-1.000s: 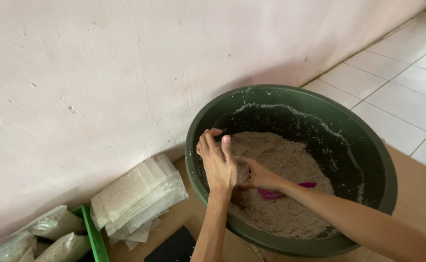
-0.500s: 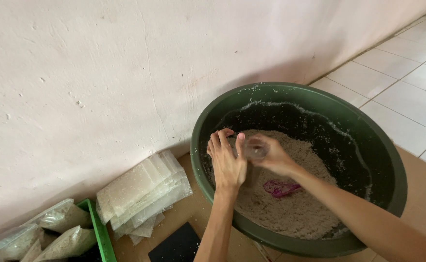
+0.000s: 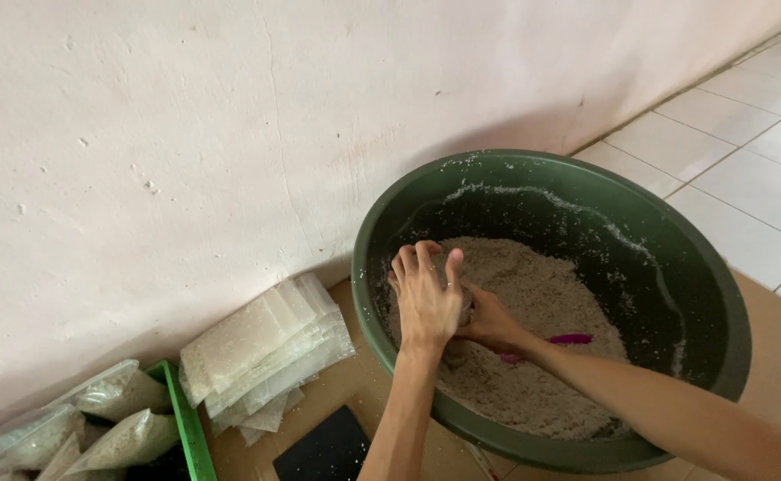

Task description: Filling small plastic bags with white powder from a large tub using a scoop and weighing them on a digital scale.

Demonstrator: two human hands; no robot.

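A big dark green basin [image 3: 720, 294] stands on the floor against the wall, holding a heap of pale crumbly grain [image 3: 542, 374]. My left hand [image 3: 426, 298] reaches in over the near left rim, fingers together and pointing up. My right hand [image 3: 493, 325] lies low on the grain, pressed against the left. Between them sits a small clear plastic container [image 3: 466, 309], mostly hidden; I cannot tell whether it is a bag or a cup. Both hands close around it. A pink scoop [image 3: 570, 339] lies on the grain behind my right wrist.
A stack of flat clear bags filled with grain [image 3: 261, 356] lies by the wall, left of the basin. A green tray [image 3: 181, 419] with several filled bags [image 3: 114, 445] sits at the lower left. A black flat object [image 3: 324, 450] lies on brown cardboard. White tiles lie at the right.
My right hand has dropped from above the grain down onto it, taking the clear container lower. My left hand stayed beside it. More of the pink scoop shows.
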